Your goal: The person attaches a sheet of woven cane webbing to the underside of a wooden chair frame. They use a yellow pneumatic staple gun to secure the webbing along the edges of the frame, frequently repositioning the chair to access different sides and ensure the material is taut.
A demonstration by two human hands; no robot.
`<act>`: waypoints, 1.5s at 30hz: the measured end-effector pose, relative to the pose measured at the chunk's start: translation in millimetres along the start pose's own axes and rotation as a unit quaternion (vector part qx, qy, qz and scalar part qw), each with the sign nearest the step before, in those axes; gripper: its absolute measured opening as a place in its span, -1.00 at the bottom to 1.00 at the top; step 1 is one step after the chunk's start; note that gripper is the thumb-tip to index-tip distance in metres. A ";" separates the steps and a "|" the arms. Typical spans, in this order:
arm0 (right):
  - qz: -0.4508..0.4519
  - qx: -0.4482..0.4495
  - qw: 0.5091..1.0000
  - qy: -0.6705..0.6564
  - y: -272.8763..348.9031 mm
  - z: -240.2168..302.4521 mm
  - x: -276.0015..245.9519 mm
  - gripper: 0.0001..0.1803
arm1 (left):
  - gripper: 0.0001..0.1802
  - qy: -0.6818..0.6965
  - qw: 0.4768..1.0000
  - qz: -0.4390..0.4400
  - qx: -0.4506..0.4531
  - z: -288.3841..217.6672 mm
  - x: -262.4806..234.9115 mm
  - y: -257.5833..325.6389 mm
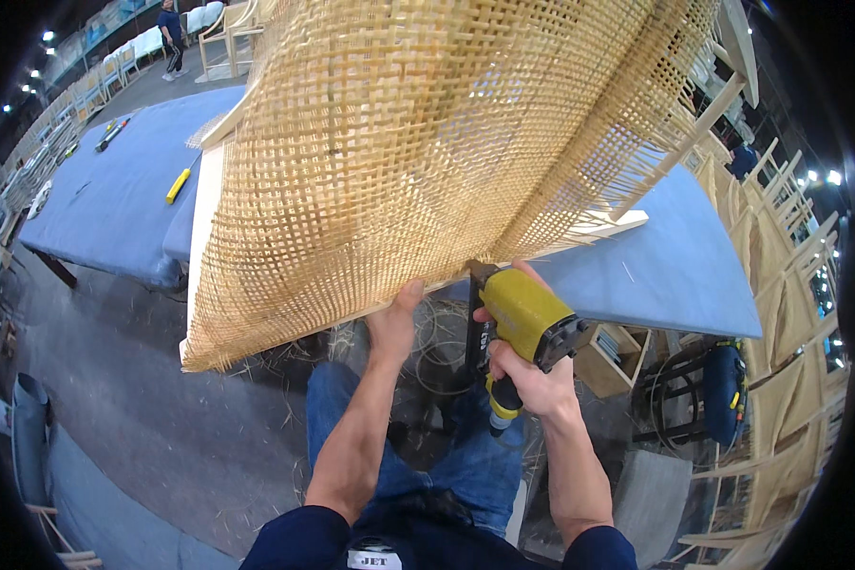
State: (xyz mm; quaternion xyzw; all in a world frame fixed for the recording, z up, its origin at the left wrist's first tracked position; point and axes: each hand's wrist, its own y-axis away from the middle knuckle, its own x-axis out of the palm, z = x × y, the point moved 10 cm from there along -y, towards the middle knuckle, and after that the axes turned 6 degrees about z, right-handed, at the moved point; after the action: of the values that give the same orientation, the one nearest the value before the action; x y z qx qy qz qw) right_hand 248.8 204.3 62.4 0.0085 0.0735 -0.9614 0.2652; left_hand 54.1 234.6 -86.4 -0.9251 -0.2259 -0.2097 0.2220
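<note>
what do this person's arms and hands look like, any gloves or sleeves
Short, dark navy sleeves end above bare forearms. The left hand and right hand wear no gloves, and no watch shows on either wrist.

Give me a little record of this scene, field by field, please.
Left hand: holding the lower edge of the woven sheet
Right hand: gripping a yellow power tool
Tool nose: at the sheet's lower edge; contact unclear
Left of sheet: yellow-handled hand tool on a blue surface
Background: a person standing, upper left
</note>
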 end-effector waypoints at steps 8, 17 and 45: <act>0.007 0.005 1.000 0.011 -2.1 -6.2 5.9 -0.14 | -0.62 -0.056 0.998 -0.015 -0.018 15.2 -8.3 7.7; -0.008 0.001 1.000 -0.014 5.2 -2.0 9.4 -0.11 | -0.53 -0.008 1.000 -0.008 0.018 0.8 -4.8 -1.3; -0.199 0.091 0.974 -0.051 155.5 -90.0 -93.6 -0.09 | -0.45 0.165 0.979 -0.107 -0.054 -12.8 4.9 6.4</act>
State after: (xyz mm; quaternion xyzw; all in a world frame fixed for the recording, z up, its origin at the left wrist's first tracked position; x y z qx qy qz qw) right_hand 406.7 133.1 -42.7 -0.0316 -0.0274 -0.9967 0.0696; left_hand 57.7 224.6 -75.6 -0.8591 -0.2720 -0.3935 0.1821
